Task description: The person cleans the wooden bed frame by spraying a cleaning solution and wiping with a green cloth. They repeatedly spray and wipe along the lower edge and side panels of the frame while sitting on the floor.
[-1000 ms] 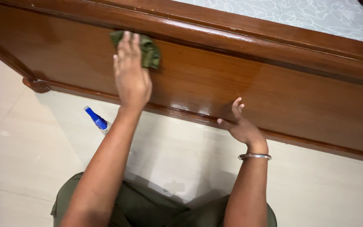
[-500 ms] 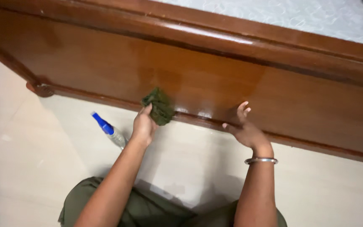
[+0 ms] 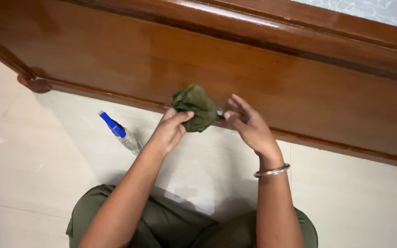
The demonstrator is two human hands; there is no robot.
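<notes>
My left hand [image 3: 168, 131] grips a bunched dark green cloth [image 3: 195, 106] in front of the lower edge of a glossy brown wooden bed side panel [image 3: 116, 59]. My right hand [image 3: 249, 124], with a silver bangle on the wrist, is open with fingers spread and its fingertips reach the right side of the cloth. Both hands sit just off the panel, above the pale floor tiles.
A spray bottle [image 3: 120, 133] with a blue nozzle lies on the tiled floor [image 3: 47, 160] left of my left arm. A rounded wooden bed foot [image 3: 34, 84] stands at the left. My olive-green trousers [image 3: 161, 225] fill the bottom. A patterned mattress [image 3: 382, 11] shows top right.
My left hand brought the cloth down from the panel's top rail to its lower edge and off the wood. My right hand left the panel and moved left to the cloth.
</notes>
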